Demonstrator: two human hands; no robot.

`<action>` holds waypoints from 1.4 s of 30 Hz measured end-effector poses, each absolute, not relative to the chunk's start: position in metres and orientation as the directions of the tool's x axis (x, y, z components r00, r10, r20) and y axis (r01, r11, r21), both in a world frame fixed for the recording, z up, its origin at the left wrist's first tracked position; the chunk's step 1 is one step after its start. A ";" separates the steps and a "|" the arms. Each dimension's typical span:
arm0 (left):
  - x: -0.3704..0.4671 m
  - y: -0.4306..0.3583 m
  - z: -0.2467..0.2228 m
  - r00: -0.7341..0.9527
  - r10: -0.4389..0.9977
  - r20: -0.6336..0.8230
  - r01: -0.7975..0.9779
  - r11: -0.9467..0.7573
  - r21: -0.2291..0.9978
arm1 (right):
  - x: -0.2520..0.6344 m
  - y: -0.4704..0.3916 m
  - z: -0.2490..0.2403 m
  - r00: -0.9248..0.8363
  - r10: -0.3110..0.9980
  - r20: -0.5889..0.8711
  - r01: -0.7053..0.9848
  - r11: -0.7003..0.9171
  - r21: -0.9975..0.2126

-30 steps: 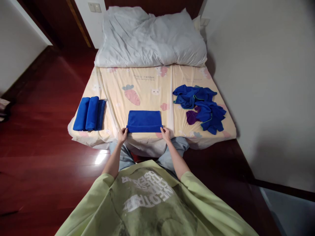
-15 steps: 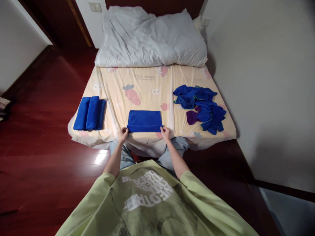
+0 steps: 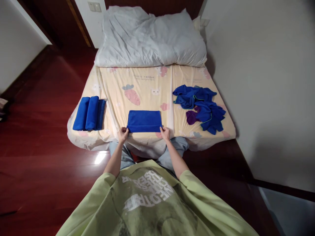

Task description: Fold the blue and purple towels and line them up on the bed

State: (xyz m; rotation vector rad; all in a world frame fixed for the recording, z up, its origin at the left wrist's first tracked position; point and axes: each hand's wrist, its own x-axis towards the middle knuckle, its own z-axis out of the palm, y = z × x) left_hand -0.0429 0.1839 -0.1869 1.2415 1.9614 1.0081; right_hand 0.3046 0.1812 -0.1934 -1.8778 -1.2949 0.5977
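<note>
A blue towel (image 3: 144,118) lies flat on the bed in front of me, its near edge folded over in a narrow strip. My left hand (image 3: 123,134) pinches the near left corner of that strip, and my right hand (image 3: 165,133) pinches the near right corner. Folded or rolled blue towels (image 3: 92,113) lie side by side at the bed's left. To the right sits a loose heap of crumpled blue cloths (image 3: 211,114), some with green edging. A purple cloth (image 3: 192,117) pokes out from the heap.
The bed (image 3: 113,82) has a cream sheet printed with carrots. A white quilt (image 3: 152,42) is bunched at the head end. A white wall (image 3: 261,82) rises on the right, and dark red wooden floor (image 3: 44,131) stretches along the left.
Almost nothing differs. Both hands keep hold of the towel's near corners, and the folded strip looks slightly flatter.
</note>
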 end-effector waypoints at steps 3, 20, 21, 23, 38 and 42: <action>-0.044 0.184 -0.188 -0.370 0.925 -0.088 0.463 0.266 0.845 | 0.305 0.181 -0.195 0.392 0.919 0.044 0.568 -0.204 -0.797; -0.048 0.187 -0.209 -0.386 0.922 0.031 0.504 0.182 0.844 | 0.305 0.183 -0.203 0.449 0.893 0.021 0.446 -0.203 -0.872; -0.050 0.187 -0.210 -0.368 0.929 0.037 0.516 0.171 0.839 | 0.305 0.183 -0.203 0.439 0.898 0.028 0.447 -0.192 -0.874; -0.051 0.187 -0.210 -0.324 0.944 0.060 0.544 0.133 0.829 | 0.305 0.183 -0.203 0.406 0.913 0.050 0.463 -0.158 -0.872; -0.051 0.184 -0.201 -0.116 0.985 0.125 0.515 -0.048 0.856 | 0.305 0.183 -0.204 0.195 0.969 0.154 0.518 0.031 -0.855; -0.053 0.184 -0.201 -0.082 0.986 0.144 0.532 -0.079 0.843 | 0.310 0.180 -0.206 0.142 0.972 0.188 0.528 0.087 -0.845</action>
